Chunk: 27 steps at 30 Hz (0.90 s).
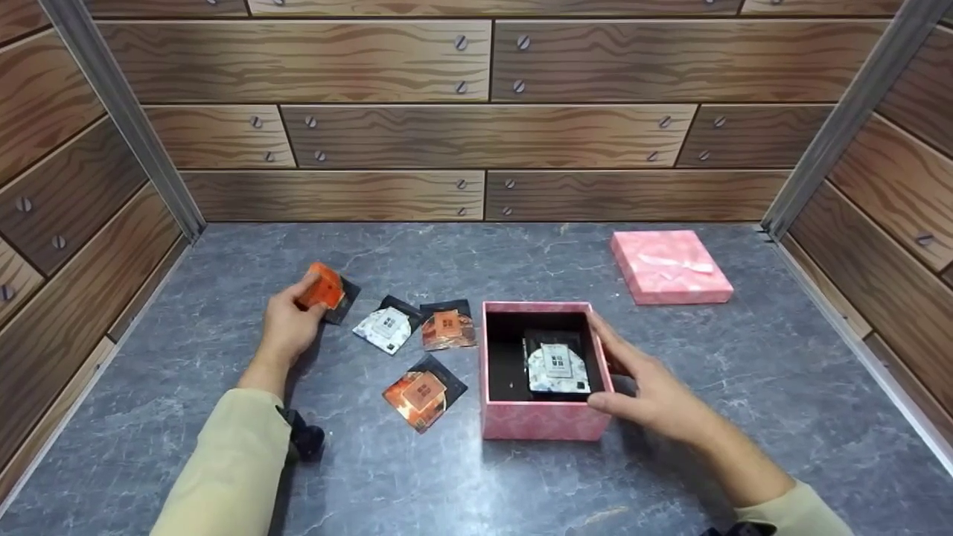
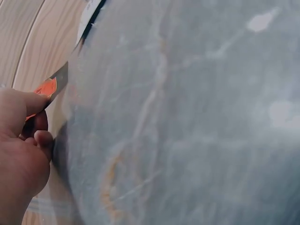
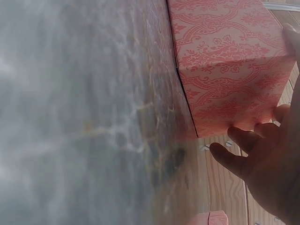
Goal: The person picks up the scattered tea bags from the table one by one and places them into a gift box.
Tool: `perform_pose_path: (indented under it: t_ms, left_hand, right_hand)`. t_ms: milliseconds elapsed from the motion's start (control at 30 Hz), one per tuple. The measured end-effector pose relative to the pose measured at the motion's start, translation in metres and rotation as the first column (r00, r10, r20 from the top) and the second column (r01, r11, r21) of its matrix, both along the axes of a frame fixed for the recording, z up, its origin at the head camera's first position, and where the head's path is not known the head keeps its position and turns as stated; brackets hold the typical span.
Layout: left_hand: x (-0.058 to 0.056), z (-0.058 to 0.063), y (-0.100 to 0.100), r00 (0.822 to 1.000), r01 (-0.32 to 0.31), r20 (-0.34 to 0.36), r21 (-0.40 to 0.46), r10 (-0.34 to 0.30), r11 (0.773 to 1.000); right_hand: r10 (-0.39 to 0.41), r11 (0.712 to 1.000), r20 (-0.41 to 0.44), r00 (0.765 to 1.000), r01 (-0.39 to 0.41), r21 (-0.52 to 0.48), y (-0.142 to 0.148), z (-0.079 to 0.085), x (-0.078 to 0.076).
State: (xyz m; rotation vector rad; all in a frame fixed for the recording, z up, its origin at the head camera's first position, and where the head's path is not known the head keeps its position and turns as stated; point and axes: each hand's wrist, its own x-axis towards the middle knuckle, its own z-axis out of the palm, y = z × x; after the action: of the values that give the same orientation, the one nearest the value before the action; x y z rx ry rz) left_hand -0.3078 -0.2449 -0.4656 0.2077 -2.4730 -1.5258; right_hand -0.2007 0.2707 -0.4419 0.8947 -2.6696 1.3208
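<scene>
My left hand [image 1: 290,324] pinches an orange and black sachet [image 1: 327,289] at the left of the table. In the left wrist view, its thumb lies over the orange face of that sachet [image 2: 47,88], with the other fingers curled beneath. My right hand [image 1: 655,394] rests against the right wall of an uncovered pink box [image 1: 543,422]. Its thumb is at the front corner and its fingers lie spread along the side; in the right wrist view some fingertips touch the patterned box wall [image 3: 225,89]. A white and black sachet [image 1: 558,365] lies inside the box.
Between the left hand and the box lie a white sachet [image 1: 389,325], an orange sachet [image 1: 448,327] and another orange sachet [image 1: 424,393] nearer the front. The pink lid [image 1: 674,268] with a bow sits at the back right. Wood-patterned panels [image 1: 476,134] enclose the table.
</scene>
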Motion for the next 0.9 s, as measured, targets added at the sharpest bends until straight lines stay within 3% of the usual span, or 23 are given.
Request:
perform_pose_path:
  t_ms: [267,667,900]
  left_hand:
    - [0.005,0.017,-0.005,1.0,-0.022,0.004,0.06,0.022,0.998]
    - [0.006,0.048,0.004,0.991,0.019,-0.132,0.004,-0.018,1.0]
    - [0.01,0.066,0.018,0.975,0.065,-0.211,-0.042,-0.073,0.997]
  right_hand:
    - [-0.035,0.999,0.003,0.999,0.035,0.033,0.001,0.001,0.0]
    - [0.001,1.0,-0.005,1.0,-0.001,-0.001,-0.001,0.001,0.0]
    - [0.0,1.0,0.002,1.0,0.0,-0.01,-0.001,0.001,0.0]
